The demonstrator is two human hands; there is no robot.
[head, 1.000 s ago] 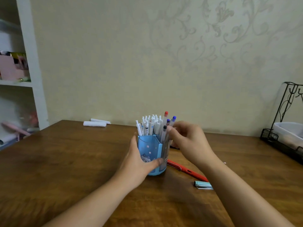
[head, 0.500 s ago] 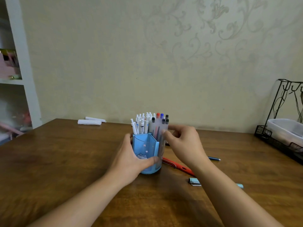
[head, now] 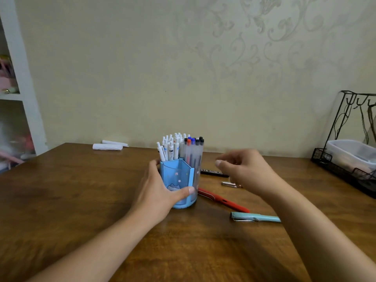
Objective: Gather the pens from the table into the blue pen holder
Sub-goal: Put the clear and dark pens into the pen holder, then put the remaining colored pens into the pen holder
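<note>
The blue pen holder [head: 177,176] stands upright at the table's middle, packed with several white pens [head: 170,148] and clear pens with coloured caps [head: 193,149]. My left hand [head: 160,190] wraps around the holder's left side and front. To the right of the holder hovers my right hand [head: 246,171], fingers loosely apart and holding nothing. On the table lie a black marker [head: 213,172], a red pen [head: 221,200], a light-blue pen [head: 255,217] and a small metallic pen [head: 228,184], the last partly hidden by my right hand.
The wooden table [head: 81,200] meets a wall at the back. Two white rolled items [head: 107,146] lie at the back left. A black wire rack with a clear plastic box [head: 350,155] stands at the right edge. White shelves [head: 24,98] rise at the left.
My right hand has let go of the clear pens, which now stand in the holder, and has drawn back to the right. My left hand stays on the holder.
</note>
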